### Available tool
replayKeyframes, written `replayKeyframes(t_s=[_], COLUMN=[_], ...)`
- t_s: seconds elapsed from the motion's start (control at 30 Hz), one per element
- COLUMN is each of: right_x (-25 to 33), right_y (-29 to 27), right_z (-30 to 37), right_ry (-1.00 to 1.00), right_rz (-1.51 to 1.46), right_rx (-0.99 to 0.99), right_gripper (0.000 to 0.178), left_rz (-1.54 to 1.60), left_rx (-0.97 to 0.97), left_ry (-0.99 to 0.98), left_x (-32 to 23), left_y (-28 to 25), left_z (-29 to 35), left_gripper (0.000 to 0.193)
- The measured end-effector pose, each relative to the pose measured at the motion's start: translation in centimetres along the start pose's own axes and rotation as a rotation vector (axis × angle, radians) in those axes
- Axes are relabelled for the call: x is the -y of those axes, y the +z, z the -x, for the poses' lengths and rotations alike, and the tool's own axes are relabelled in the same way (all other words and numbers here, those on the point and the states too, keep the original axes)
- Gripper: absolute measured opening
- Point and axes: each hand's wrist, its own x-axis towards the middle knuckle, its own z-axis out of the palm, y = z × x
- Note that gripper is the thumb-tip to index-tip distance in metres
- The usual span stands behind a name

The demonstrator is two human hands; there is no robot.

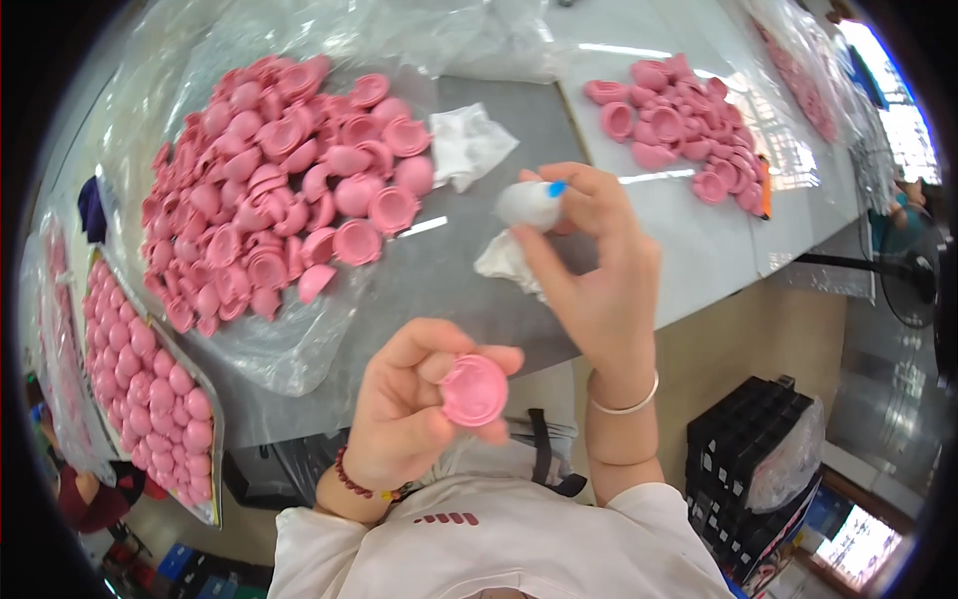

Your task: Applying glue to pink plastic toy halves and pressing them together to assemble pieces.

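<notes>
Between the fingers and thumb of my left hand [399, 404] is a pink plastic half-shell [476, 390], its hollow side turned up toward me. Up and to the right, over the table, my right hand [611, 265] pinches a small white rounded object [527, 204] with a blue spot at one end; its exact kind is unclear. A crumpled white cloth or tissue [507, 262] lies just below that object. Farther back is another white crumpled piece [471, 146]. A big heap of similar pink half-shells [267, 195] spreads on clear plastic at the left.
A smaller pile of pink pieces [667, 125] sits on the table's right part, beside an orange-and-black tool [765, 188]. Clear plastic sheeting [479, 40] covers the back. At far left stands a tray of pink domes [150, 384]. Black crates [748, 459] are stacked on the floor, right.
</notes>
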Motion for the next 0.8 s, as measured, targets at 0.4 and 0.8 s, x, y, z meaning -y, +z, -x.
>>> replayKeyframes(t_s=[0.4,0.8], right_x=[-4.5,-1.0], right_y=[-10.3,-7.5], right_z=[-0.5,0.7], right_ry=[-0.122,0.125], right_rz=[0.741,0.442], right_rx=[-0.083,0.042], right_gripper=[0.021,0.019], left_rz=[-0.019,-0.179], left_rx=[0.065,0.156], left_ry=[0.003,0.069], left_x=[-0.2,-0.5], left_y=[-0.2,-0.3], left_z=[-0.4,-0.2], left_gripper=[0.046,0.047])
